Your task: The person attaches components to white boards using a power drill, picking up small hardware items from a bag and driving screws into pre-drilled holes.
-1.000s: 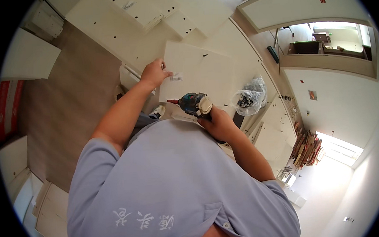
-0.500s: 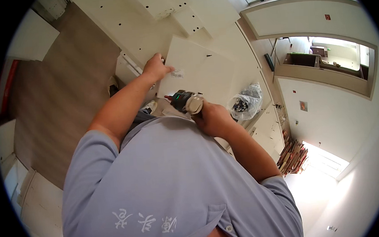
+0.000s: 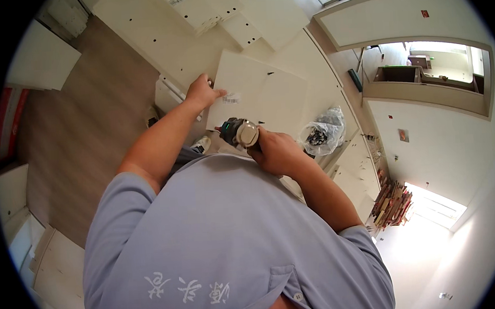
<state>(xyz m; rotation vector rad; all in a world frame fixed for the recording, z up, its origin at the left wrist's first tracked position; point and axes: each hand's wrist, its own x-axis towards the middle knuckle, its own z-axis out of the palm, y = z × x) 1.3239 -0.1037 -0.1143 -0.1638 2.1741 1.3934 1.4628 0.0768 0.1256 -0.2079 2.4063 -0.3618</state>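
A white rectangular panel with a small printed label lies on larger white boards in front of me. My left hand is closed at its left edge, thumb over the top beside the label; a tiny dark spot shows by the fingertips, too small to name. My right hand grips a dark cordless drill close to my body. The drill's tip points left, near the panel's near-left corner. Two small dark fasteners stick up from the panel: one fastener farther off, another fastener beside the drill.
Right of the panel sits a clear plastic bag with small dark hardware. Beyond are more white boards with drilled holes. Brown floor stretches to the left. A pile of wood strips stands by the right wall.
The drill in my right hand has shifted slightly and turned a little. My left hand stays at the panel's edge. The whole view has tilted slightly.
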